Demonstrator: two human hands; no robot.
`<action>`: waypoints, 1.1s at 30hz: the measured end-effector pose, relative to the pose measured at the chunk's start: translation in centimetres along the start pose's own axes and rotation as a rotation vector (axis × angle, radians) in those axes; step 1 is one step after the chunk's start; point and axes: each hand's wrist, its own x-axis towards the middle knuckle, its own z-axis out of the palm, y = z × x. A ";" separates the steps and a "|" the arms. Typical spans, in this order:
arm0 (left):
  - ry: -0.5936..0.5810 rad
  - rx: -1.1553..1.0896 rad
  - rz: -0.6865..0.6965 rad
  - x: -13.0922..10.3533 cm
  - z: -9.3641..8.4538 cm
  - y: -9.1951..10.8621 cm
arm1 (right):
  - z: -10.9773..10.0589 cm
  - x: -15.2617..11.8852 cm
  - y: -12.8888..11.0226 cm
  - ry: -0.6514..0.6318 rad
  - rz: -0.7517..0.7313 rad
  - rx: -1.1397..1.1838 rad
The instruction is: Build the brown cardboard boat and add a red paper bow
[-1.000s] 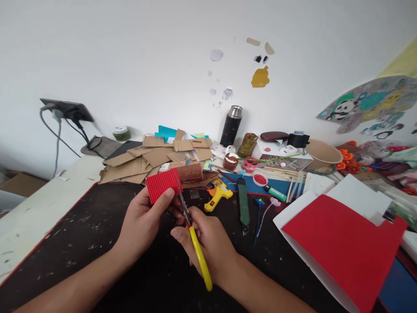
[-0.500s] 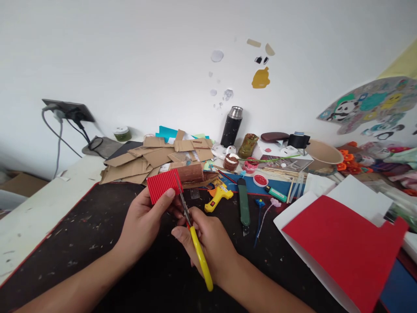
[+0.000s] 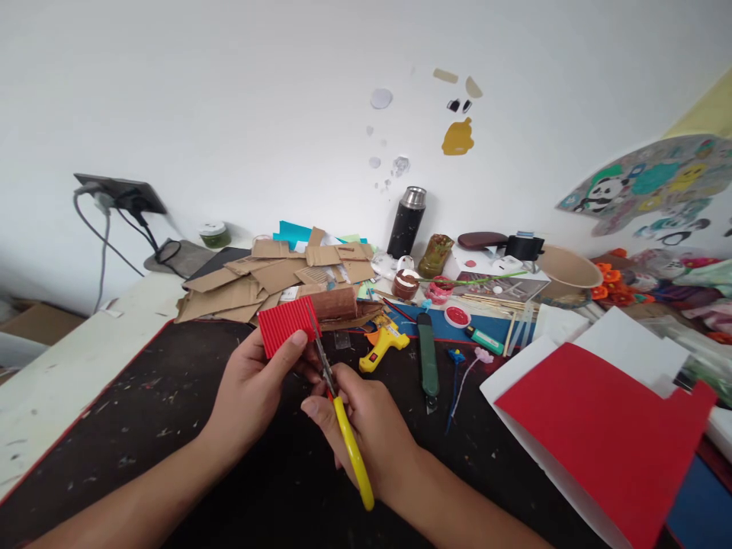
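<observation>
L hand (image 3: 252,387) pinching red corrug. card (image 3: 281,324) L of glue gun (image 3: 383,347); R hand (image 3: 377,427) gripping scissors (image 3: 344,423) nearer wearer than glue gun, blades (image 3: 320,347) at card's R edge

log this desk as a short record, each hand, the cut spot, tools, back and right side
left grip: pinching a red ribbed piece, thumb on its near face
right grip: holding yellow-handled scissors
cut spot: blades at the piece's right-hand end; depth of any cut unclear
tools on dark mat: yellow glue gun; green cutter, blade showing
back: cardboard scraps, black flask
right side: red sheet overlapping white paper
</observation>
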 end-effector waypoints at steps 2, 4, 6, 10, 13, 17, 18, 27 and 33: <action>0.005 -0.002 0.004 0.1 0.0 0.0 | 0.0 0.0 0.0 -0.002 -0.003 0.006; 0.009 0.001 0.001 0.1 0.1 0.0 | 0.1 0.0 0.1 0.004 -0.005 0.005; 0.012 0.006 -0.002 0.1 0.0 0.0 | 0.1 0.0 0.1 0.014 -0.006 0.002; 0.019 0.008 -0.002 0.1 0.1 -0.1 | 0.2 0.0 0.2 0.024 -0.004 -0.001; 0.016 0.016 0.008 0.1 0.2 0.0 | 0.3 0.0 0.2 0.034 0.005 -0.002; 0.013 0.033 0.022 0.1 0.3 0.2 | 0.4 0.0 0.3 0.030 0.011 -0.004; 0.011 0.035 0.021 0.1 0.3 0.2 | 0.4 0.1 0.3 0.030 0.014 -0.004; 0.019 -0.004 0.011 0.1 0.3 0.1 | 0.2 0.3 -0.3 0.038 0.020 -0.015; 0.023 -0.019 -0.006 0.1 0.4 -0.1 | 0.3 0.2 -0.4 0.051 0.016 -0.018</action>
